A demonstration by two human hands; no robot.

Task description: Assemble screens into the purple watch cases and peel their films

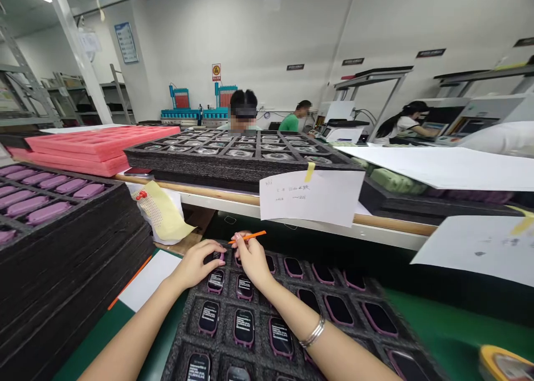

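A black foam tray (225,328) in front of me holds several purple-cased smartwatches (244,326) in separate cells. On the left columns the screens are lit with white text; farther right they are dark. At the tray's far left corner, my left hand (204,262) curls its fingers and thumb around the sides of a watch (217,256), partly hidden by the hand. Pinched in my right hand (252,258) is a slim orange stick (254,236), its narrow tip pointing left toward that watch. Whether the tip touches the watch I cannot tell.
Stacked foam trays with purple pieces (50,208) rise on the left. A shelf beyond carries a black foam tray (233,158), pink foam (100,144) and hanging paper (311,197). Yellow tape (504,364) lies lower right. Several people sit farther back.
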